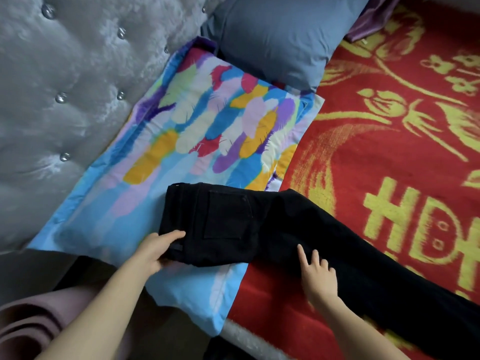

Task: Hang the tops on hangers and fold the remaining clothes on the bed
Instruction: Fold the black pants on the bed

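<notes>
The left hand (155,249) gripped the waistband corner of the black jeans (298,224), its thumb lying on top of the cloth and its fingers (163,263) curled under the edge. The right hand (318,276) lay flat on the jeans' upper leg, fingers straight and spread, grasping nothing. The jeans lay on the bed with a back pocket (226,216) facing up between the two hands and the legs running away past the right hand toward the lower right edge of the view.

Under the jeans' waist end lay a feather-print pillow (207,126) in blue, yellow, purple and pink. Under their legs spread a red blanket (389,152) with a yellow pattern. Beyond the jeans, past the feather-print pillow, sat a grey-blue pillow (280,40). To the left of the jeans stood a grey tufted headboard (65,87) with shiny buttons. Nearer than the jeans, in the lower left corner, was a rolled pink mat (26,328).
</notes>
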### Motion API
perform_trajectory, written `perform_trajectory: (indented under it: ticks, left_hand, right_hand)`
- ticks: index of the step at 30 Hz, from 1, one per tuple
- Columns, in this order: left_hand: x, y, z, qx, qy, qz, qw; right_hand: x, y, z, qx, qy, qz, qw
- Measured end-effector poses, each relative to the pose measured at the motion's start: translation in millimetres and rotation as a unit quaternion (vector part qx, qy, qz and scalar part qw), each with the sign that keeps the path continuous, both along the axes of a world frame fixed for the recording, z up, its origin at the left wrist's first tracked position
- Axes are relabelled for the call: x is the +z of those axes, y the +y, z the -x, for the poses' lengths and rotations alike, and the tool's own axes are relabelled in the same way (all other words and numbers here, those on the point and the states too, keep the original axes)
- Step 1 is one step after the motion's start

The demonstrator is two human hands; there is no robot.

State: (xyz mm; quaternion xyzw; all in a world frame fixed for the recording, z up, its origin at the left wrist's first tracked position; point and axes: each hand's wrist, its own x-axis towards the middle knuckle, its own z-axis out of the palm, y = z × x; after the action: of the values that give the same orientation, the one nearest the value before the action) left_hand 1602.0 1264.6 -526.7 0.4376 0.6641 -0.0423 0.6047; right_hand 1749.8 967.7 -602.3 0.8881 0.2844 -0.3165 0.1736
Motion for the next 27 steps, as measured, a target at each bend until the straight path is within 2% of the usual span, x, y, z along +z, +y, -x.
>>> perform_trajectory:
  ticks: [3,6,8,10,11,13,14,15,16,18,21,24,27]
  left_hand:
    - [14.0,11.1,-13.0,-0.047,-0.019,-0.161,0.986]
    - [36.6,46.3,-37.9,-0.038,-0.102,-0.283,0.953]
    - [33.1,63.9,-45.2,-0.041,-0.104,-0.327,0.938]
    - [15.2,70.6,-38.6,-0.052,-0.025,-0.355,0.933]
    - [4.5,69.4,-31.8,-0.065,0.053,-0.355,0.931]
    - [-9.7,54.1,-22.9,-0.102,0.213,-0.339,0.911]
    - [-10.1,43.8,-22.2,-0.126,0.244,-0.359,0.892]
    - [-9.9,30.1,-26.9,-0.170,0.236,-0.408,0.865]
    - [-11.0,15.7,-31.7,-0.241,0.195,-0.467,0.828]
    - [-18.5,-16.5,-44.9,-0.403,0.128,-0.524,0.740]
    - [-29.2,-70.8,-67.9,-0.579,0.099,-0.461,0.666]
    - [-39.2,-125.0,-83.5,-0.709,0.135,-0.388,0.573]
    - [-56.1,-165.5,-82.4,-0.767,0.187,-0.251,0.560]
  right_hand:
    - [5.0,-7.5,-4.8,-0.053,-0.030,-0.093,0.994]
    - [6.3,-26.1,-15.3,0.017,-0.096,-0.205,0.974]
    - [7.4,-36.6,-16.4,0.056,-0.077,-0.217,0.972]
    - [3.1,-40.3,-10.0,0.101,-0.012,-0.180,0.978]
    - [1.4,-41.1,-6.0,0.121,0.040,-0.133,0.983]
    - [-1.9,-46.1,3.6,0.093,0.130,-0.053,0.986]
    - [-4.0,-47.7,6.0,0.066,0.142,-0.057,0.986]
    - [-4.4,-52.3,6.8,0.036,0.117,-0.082,0.989]
    - [-3.8,-57.0,7.3,0.010,0.088,-0.104,0.991]
    - [1.1,-70.8,4.5,-0.028,0.089,-0.082,0.992]
    - [2.7,-99.0,-3.4,-0.067,0.098,-0.027,0.993]
    - [3.6,-134.2,-11.5,-0.124,0.092,-0.008,0.988]
    - [4.3,-182.2,-21.3,-0.197,0.110,0.005,0.974]
